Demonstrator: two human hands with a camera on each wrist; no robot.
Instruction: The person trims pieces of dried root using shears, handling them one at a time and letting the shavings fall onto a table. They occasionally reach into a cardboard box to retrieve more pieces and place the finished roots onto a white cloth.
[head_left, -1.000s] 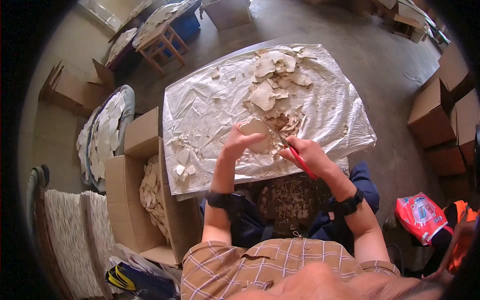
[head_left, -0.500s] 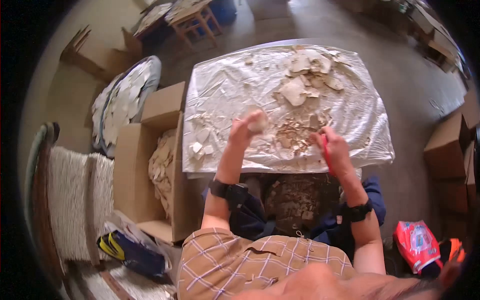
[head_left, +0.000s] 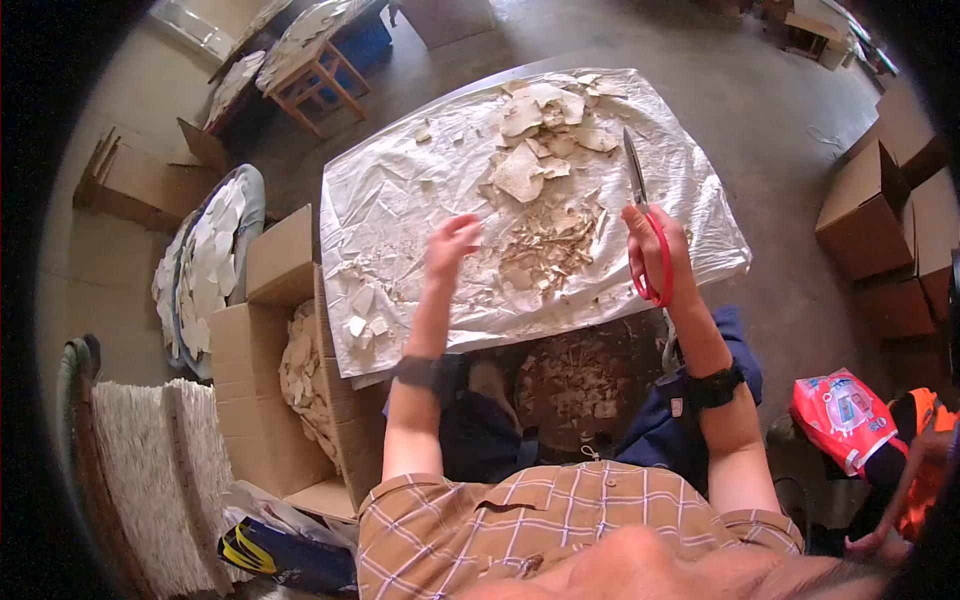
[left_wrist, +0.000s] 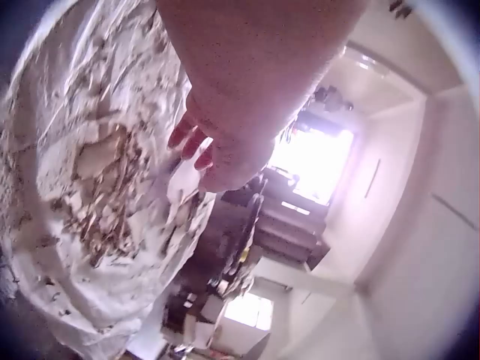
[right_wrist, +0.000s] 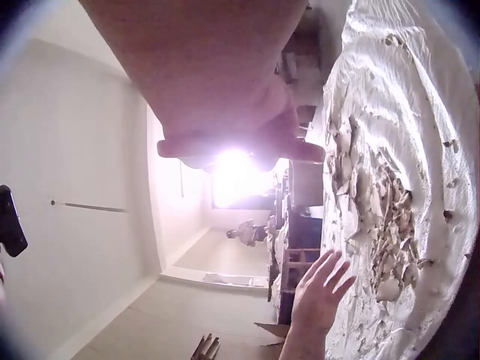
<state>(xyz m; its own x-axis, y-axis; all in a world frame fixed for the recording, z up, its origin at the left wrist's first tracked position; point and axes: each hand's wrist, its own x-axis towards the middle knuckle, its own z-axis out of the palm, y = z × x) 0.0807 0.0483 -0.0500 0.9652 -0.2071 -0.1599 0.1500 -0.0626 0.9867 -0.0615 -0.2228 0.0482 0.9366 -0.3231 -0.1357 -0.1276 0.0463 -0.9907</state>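
Note:
My left hand [head_left: 455, 245] is over the left part of the white cloth [head_left: 390, 210], its fingers loosely extended. Seen from the right wrist, the same hand [right_wrist: 319, 292] has its fingers spread, with nothing between them. On the right, my right hand [head_left: 660, 250] grips red-handled scissors [head_left: 650, 215], whose blades point away from me. Between the hands lies a heap of small brownish scraps [head_left: 550, 240]. Larger pale, flat pieces [head_left: 520, 170] are piled behind it, their material unclear.
A cardboard box [head_left: 240, 370] holding pale pieces [head_left: 305, 380] stands left of the table. Beyond it is a round tray [head_left: 245, 215] of flat white pieces. Below the table's front edge, a dark container [head_left: 525, 395] holds scraps. More cardboard boxes [head_left: 865, 220] stand at right.
Earlier my left hand held a rounded pale piece with the scissors at its edge. The hands have moved apart, the left no longer holds the piece, and the scissors now point upward in view.

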